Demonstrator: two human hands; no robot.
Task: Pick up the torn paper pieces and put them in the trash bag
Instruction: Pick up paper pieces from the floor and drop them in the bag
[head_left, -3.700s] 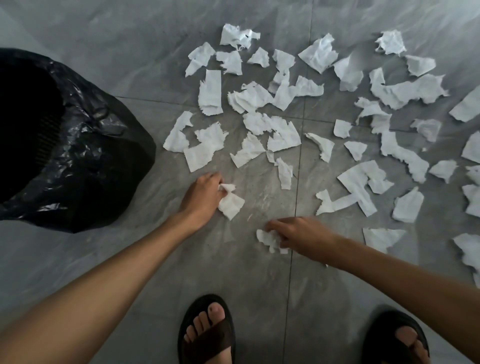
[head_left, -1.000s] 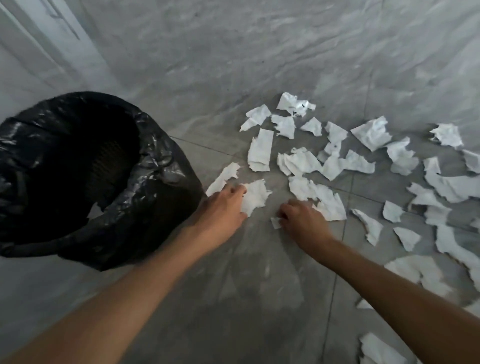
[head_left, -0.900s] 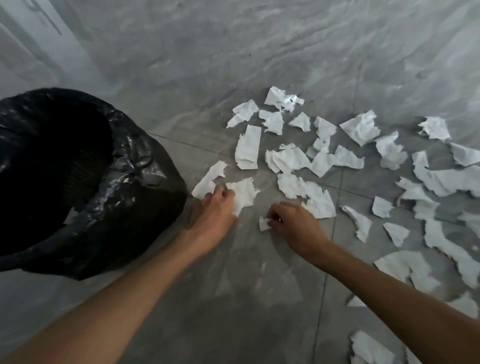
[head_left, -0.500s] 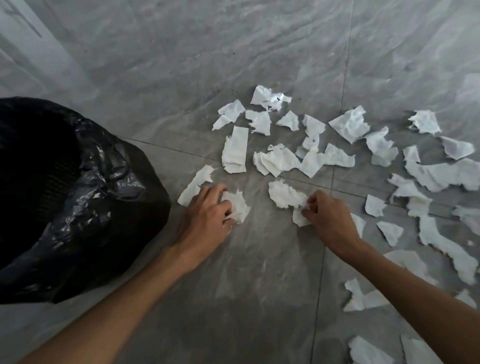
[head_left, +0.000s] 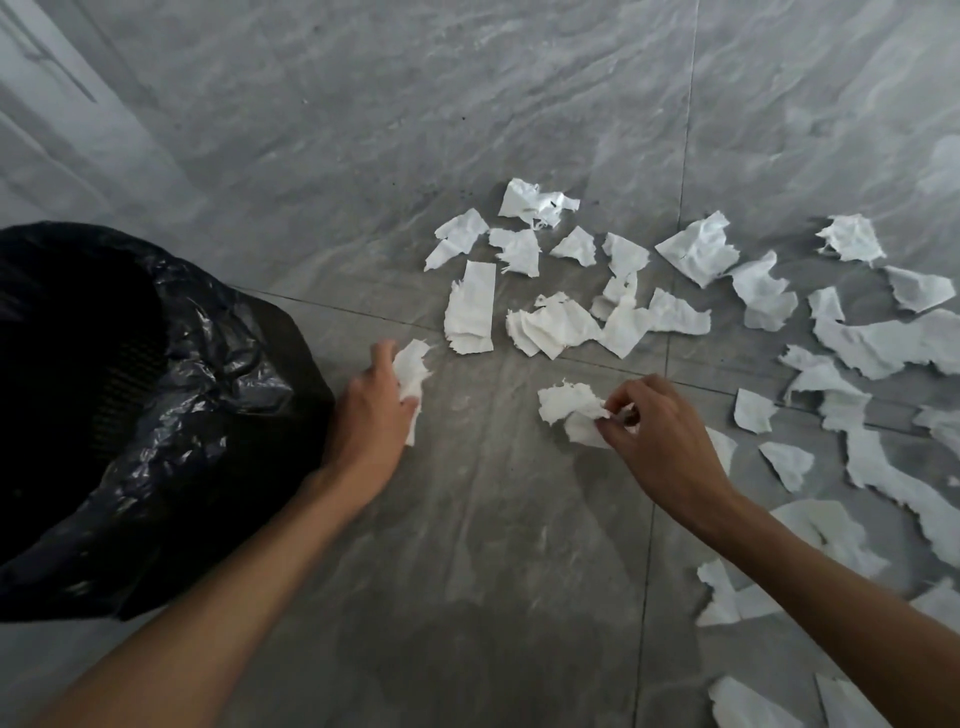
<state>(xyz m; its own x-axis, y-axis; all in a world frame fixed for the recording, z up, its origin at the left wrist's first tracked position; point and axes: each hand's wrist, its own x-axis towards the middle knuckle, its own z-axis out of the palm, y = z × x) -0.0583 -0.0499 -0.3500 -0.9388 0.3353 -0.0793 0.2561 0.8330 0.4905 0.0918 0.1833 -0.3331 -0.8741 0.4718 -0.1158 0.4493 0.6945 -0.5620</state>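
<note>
My left hand (head_left: 371, 410) grips white torn paper pieces (head_left: 412, 371) just right of the black trash bag (head_left: 156, 415), which stands open at the left. My right hand (head_left: 660, 436) pinches a bunch of crumpled paper pieces (head_left: 569, 408) a little above the grey tiled floor. Several more torn pieces lie on the floor beyond both hands, among them a long strip (head_left: 471, 314) and a crumpled cluster (head_left: 553, 327). Others spread along the right side (head_left: 883, 343).
The grey tile floor (head_left: 493, 545) runs in front of me, with grout lines crossing under the papers. A pale wall or door edge (head_left: 47, 104) rises at the upper left. More scraps lie at the lower right (head_left: 748, 706).
Both hands have gathered the pieces nearest them and lifted them off the floor. The left hand has drawn back toward the bag, with its paper bunched in the fingers.
</note>
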